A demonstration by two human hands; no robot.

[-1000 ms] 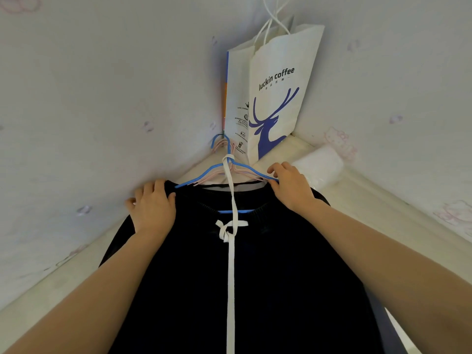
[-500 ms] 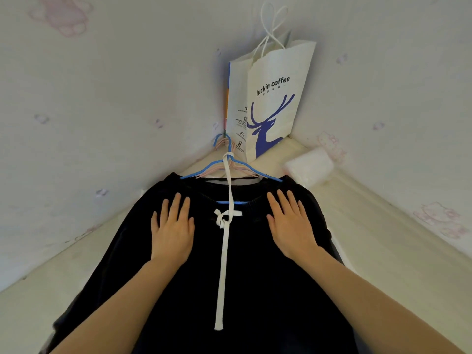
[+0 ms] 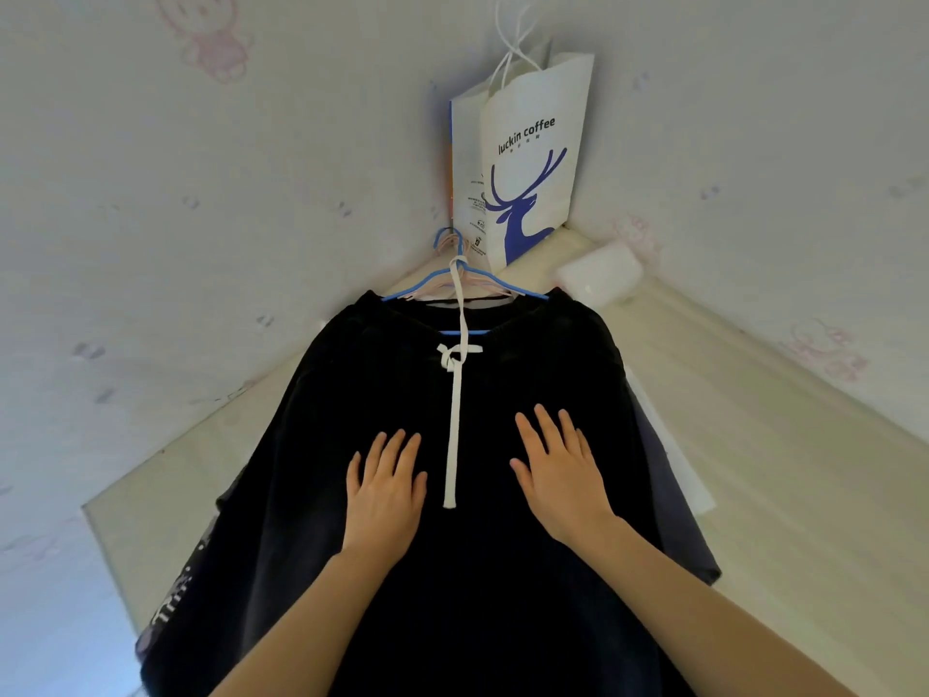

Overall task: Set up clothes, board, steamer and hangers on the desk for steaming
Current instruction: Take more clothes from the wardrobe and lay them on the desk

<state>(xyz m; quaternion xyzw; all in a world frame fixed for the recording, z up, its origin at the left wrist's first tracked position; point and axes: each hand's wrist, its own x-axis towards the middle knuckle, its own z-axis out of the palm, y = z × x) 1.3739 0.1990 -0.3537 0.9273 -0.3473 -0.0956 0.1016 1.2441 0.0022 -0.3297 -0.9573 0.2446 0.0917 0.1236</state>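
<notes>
A pale room corner above a cream surface (image 3: pixel 784 445).

Two whitish walls (image 3: pixel 251 193) printed with faint pink cartoon figures meet beyond the right hand (image 3: pixel 558 475). In that corner, far past the fingertips, stands a white paper bag (image 3: pixel 533 158) with a blue deer and "luckin coffee". A white wrapped bundle (image 3: pixel 600 276) lies just right of it. Soft, even light.
</notes>
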